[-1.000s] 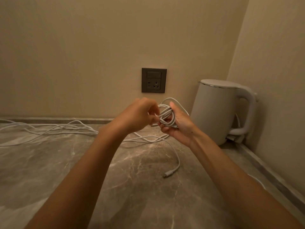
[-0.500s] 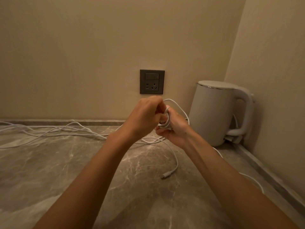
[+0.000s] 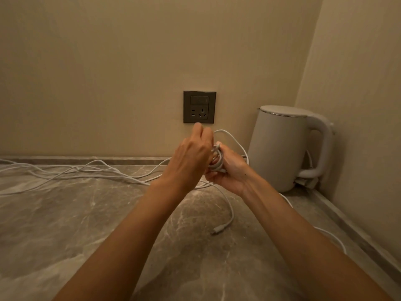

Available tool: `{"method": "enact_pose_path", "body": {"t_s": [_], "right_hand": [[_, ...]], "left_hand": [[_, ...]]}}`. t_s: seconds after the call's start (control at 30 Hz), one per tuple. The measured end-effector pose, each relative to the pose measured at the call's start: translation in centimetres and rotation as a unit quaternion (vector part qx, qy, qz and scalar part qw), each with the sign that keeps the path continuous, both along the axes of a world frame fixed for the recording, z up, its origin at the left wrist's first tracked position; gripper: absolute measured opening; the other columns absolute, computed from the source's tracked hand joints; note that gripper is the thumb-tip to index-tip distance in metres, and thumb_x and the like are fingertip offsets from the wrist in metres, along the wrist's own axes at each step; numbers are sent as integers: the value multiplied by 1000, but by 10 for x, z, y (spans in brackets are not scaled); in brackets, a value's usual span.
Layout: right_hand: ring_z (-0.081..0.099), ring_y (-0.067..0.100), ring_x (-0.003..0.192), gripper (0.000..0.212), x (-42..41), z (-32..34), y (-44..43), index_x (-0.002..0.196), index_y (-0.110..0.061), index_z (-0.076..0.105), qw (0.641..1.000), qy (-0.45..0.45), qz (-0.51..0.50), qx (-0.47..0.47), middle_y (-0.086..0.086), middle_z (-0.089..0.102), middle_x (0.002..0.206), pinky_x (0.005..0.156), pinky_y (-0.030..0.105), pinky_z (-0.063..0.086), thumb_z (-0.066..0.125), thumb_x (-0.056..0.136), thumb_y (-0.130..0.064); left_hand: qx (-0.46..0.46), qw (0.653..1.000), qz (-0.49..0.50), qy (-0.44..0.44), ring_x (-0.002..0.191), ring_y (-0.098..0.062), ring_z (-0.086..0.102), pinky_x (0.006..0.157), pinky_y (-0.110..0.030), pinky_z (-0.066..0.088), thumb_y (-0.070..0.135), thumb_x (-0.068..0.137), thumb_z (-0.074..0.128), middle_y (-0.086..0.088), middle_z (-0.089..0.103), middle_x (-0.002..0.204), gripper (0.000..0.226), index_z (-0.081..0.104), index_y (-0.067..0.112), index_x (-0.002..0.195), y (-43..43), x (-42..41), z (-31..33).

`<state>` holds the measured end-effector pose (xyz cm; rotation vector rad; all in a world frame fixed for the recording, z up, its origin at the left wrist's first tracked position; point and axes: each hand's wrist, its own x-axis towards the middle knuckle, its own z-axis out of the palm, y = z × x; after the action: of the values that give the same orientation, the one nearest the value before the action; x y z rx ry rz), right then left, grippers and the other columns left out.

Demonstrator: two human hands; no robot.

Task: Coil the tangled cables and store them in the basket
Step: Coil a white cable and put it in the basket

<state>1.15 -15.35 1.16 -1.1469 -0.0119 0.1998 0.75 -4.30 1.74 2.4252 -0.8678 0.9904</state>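
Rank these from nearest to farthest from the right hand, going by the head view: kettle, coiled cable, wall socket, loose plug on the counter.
1. Coiled cable: gripped in the right hand itself.
2. Kettle: just to the hand's right, in the corner.
3. Wall socket, up on the wall behind, and loose plug, down on the counter towards the camera: too close to call.

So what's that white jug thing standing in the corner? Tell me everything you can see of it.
It is an electric kettle, matte white and plastic-looking, its body widening toward the bottom. The flat lid has a shiny metallic rim and is shut. A thick loop handle sits on its right side. It stands upright on the marble-look countertop, in the back right corner, seemingly on a base, with a thin white cord behind the handle.
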Motion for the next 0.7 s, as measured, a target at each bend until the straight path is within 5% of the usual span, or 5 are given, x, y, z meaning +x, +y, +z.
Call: {"method": "enact_pose_path", "body": {"t_s": [0.13, 0.33, 0.5, 0.7], "right_hand": [[47, 11, 43, 46, 1, -3, 2, 71, -10, 50, 999, 1, -5, -43, 5, 50, 55, 38, 17, 28, 26, 103, -34], [44, 11, 45, 45, 0, -1, 4, 72, -11, 51, 997, -11, -16, -75, 4, 50, 54, 40, 19, 29, 27, 103, -34], [44, 13, 48, 45, -2, -2, 8, 74, -9, 50, 996, 2, -1, -88, 7, 48, 61, 40, 18, 28, 27, 103, -34], [46, 14, 52, 45, -1, -2, 3, 74, -8, 51, 996, 6, 3, -84, 9, 47, 62, 37, 16, 28, 27, 103, -34]], "left_hand": [[3, 997, 51, 60, 83, -29, 56, 73, -36, 48, 10, 91, 54, -14, 53, 101, 11, 50, 5, 100, 2, 2, -1], [-13, 999, 25, 44, 76, -30, 56, 68, -39, 49, 10, 90, 55, -14, 54, 96, 12, 58, 0, 95, 3, 3, -3], [-12, 999, 24, 46, 75, -18, 48, 65, -24, 38, 11, 90, 55, -13, 54, 99, 15, 58, -1, 99, 7, 6, -7], [30, 995, 11, 91, 77, -22, 53, 72, -31, 49, 17, 88, 59, -11, 51, 98, 19, 60, -1, 95, 8, 6, 1]]}}
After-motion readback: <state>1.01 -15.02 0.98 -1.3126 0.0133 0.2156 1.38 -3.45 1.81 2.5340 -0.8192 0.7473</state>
